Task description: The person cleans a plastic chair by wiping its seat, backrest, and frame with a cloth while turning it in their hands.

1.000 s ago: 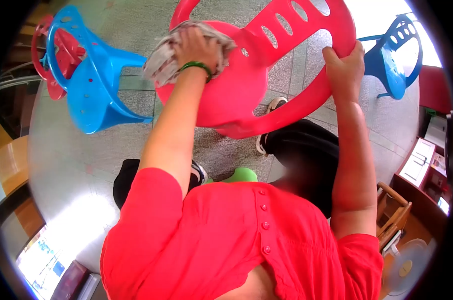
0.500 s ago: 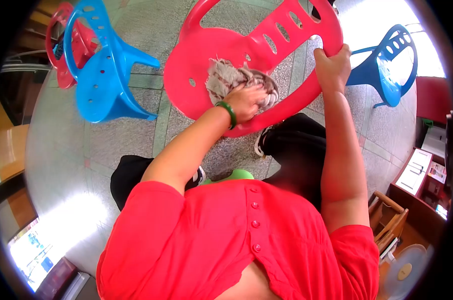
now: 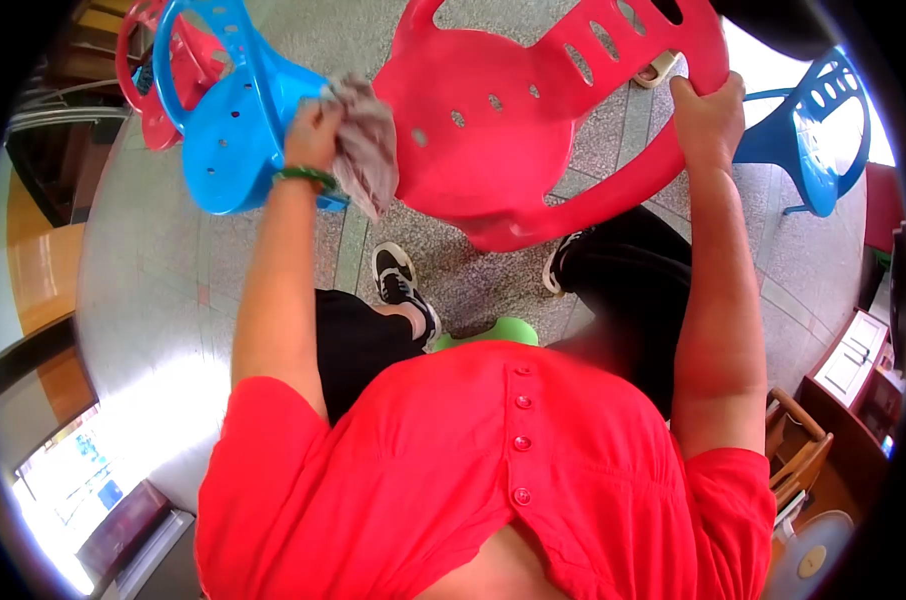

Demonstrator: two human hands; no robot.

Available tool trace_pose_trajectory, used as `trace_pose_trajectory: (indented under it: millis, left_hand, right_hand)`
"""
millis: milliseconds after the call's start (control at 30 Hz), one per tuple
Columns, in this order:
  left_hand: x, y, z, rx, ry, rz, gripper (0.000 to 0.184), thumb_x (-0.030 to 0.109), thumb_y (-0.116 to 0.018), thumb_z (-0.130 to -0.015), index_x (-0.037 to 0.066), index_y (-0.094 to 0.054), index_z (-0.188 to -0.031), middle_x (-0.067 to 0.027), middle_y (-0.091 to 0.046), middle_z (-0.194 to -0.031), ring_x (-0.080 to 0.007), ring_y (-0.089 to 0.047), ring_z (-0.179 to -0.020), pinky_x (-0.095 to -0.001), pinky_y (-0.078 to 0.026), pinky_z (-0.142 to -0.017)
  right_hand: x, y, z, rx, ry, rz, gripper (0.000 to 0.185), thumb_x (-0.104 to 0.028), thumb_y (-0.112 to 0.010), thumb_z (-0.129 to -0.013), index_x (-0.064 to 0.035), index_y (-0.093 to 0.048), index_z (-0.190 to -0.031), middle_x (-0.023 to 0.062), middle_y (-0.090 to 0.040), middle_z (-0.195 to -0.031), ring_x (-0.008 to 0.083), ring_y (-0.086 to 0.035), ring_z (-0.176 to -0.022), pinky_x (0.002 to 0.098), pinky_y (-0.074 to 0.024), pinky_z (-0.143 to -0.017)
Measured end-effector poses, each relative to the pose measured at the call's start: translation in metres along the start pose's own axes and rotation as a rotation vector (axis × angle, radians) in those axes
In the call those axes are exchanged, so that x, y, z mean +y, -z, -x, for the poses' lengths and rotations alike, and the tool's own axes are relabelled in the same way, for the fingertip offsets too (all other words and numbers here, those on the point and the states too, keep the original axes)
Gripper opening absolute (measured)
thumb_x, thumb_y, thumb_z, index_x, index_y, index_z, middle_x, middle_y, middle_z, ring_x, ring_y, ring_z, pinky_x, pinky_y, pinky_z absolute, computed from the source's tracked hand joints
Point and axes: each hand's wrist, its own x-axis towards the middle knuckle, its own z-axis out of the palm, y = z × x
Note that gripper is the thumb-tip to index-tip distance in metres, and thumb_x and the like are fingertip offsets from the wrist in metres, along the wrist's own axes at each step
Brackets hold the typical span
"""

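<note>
Far left we've got a red chair (image 3: 195, 55) on the floor (image 3: 143, 250), partly behind a blue chair (image 3: 218, 150). Next is our left hand (image 3: 313, 140), green bangle (image 3: 306, 179) on the wrist, fingers bunched around a striped rag (image 3: 365, 150). The rag hangs by the seat edge of the near red chair (image 3: 483, 120); we honestly can't tell if they touch. That chair's tipped over in front of us, above our shoe (image 3: 405, 285). Our right hand (image 3: 711, 120) is wrapped snugly around its frame, and just past that there's a darker blue chair (image 3: 808, 160).
</note>
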Motion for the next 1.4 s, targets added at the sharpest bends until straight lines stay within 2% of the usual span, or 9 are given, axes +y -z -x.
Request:
trace_pose_trajectory:
  millis: [167,233,267,300,333,500,733,1167,1400]
  left_hand:
    - [0.050,-0.012,-0.077,0.054,-0.358,-0.174,0.039,0.026,-0.061,-0.084,0.000,-0.060,-0.113,-0.0085,-0.065,-0.104,-0.0142,-0.060,-0.091,-0.0260,-0.047,-0.080]
    - [0.031,-0.036,-0.132,-0.603,-0.173,0.238,0.049,0.028,-0.058,-0.086,0.013,-0.047,-0.131,-0.0187,-0.050,-0.129,-0.0220,-0.051,-0.118,-0.0364,-0.039,-0.100]
    - [0.060,-0.050,-0.116,-0.503,-0.110,-0.214,0.053,0.032,-0.059,-0.086,0.010,-0.045,-0.132,-0.0188,-0.048,-0.131,-0.0275,-0.048,-0.120,-0.0333,-0.038,-0.100]
    - [0.015,-0.077,-0.126,-0.346,-0.429,-0.372,0.053,0.033,-0.057,-0.086,0.014,-0.044,-0.133,-0.0196,-0.046,-0.133,-0.0288,-0.047,-0.121,-0.0352,-0.038,-0.101]
    - [0.010,-0.100,-0.117,-0.277,-0.276,-0.688,0.055,0.034,-0.056,-0.085,0.017,-0.041,-0.135,-0.0202,-0.045,-0.134,-0.0299,-0.046,-0.122,-0.0370,-0.037,-0.101]
    - [-0.018,-0.090,-0.074,-0.016,-0.545,-0.480,0.042,0.019,-0.058,-0.083,0.000,-0.053,-0.120,-0.0210,-0.053,-0.124,-0.0313,-0.053,-0.113,-0.0371,-0.041,-0.095]
    - [-0.028,-0.086,0.070,0.170,-0.415,-0.517,0.047,0.011,-0.056,-0.080,0.005,-0.045,-0.126,-0.0222,-0.048,-0.128,-0.0433,-0.042,-0.119,-0.0486,-0.031,-0.103]
    - [0.037,-0.164,0.177,-0.150,-0.689,-0.517,0.045,0.007,-0.057,-0.076,0.005,-0.049,-0.120,-0.0195,-0.053,-0.122,-0.0389,-0.046,-0.117,-0.0513,-0.030,-0.101]
    - [0.041,-0.091,0.104,-0.359,0.171,0.698,0.030,0.018,-0.050,-0.093,0.006,-0.053,-0.120,-0.0100,-0.056,-0.120,-0.0212,-0.053,-0.113,-0.0389,-0.042,-0.096]
  right_hand:
    - [0.009,-0.005,-0.005,0.082,0.044,0.034,0.049,-0.033,-0.068,-0.069,0.0017,-0.055,-0.102,0.0197,-0.062,-0.095,0.0348,-0.061,-0.092,0.0392,-0.0457,-0.082]
    - [0.011,-0.005,-0.005,0.103,0.067,0.031,0.050,-0.031,-0.071,-0.068,0.0032,-0.056,-0.101,0.0200,-0.062,-0.095,0.0338,-0.061,-0.090,0.0384,-0.0459,-0.081]
    - [0.011,-0.005,-0.005,0.100,0.075,0.048,0.050,-0.030,-0.071,-0.068,0.0038,-0.056,-0.101,0.0200,-0.062,-0.095,0.0335,-0.061,-0.089,0.0382,-0.0460,-0.081]
    - [0.008,-0.003,-0.003,0.093,0.075,0.051,0.050,-0.029,-0.071,-0.069,0.0054,-0.055,-0.102,0.0199,-0.061,-0.095,0.0331,-0.061,-0.090,0.0377,-0.0459,-0.081]
    - [0.011,-0.003,-0.005,0.087,0.074,0.073,0.051,-0.029,-0.071,-0.069,0.0058,-0.055,-0.102,0.0192,-0.062,-0.095,0.0326,-0.060,-0.091,0.0372,-0.0457,-0.082]
    - [0.006,-0.003,-0.004,0.033,0.044,0.010,0.051,-0.030,-0.070,-0.070,0.0053,-0.054,-0.104,0.0183,-0.061,-0.099,0.0313,-0.060,-0.092,0.0366,-0.0452,-0.083]
    - [0.011,-0.009,-0.009,0.025,0.062,-0.008,0.053,-0.033,-0.068,-0.071,0.0050,-0.053,-0.105,0.0200,-0.060,-0.102,0.0332,-0.060,-0.095,0.0370,-0.0450,-0.085]
    - [-0.007,-0.001,0.000,-0.027,-0.038,-0.021,0.050,-0.026,-0.062,-0.070,0.0026,-0.045,-0.108,0.0250,-0.062,-0.096,0.0402,-0.062,-0.090,0.0435,-0.0488,-0.082]
    - [-0.009,0.006,0.009,-0.088,-0.071,-0.180,0.047,-0.021,-0.062,-0.072,0.0009,-0.045,-0.109,0.0235,-0.063,-0.095,0.0394,-0.062,-0.090,0.0429,-0.0482,-0.082]
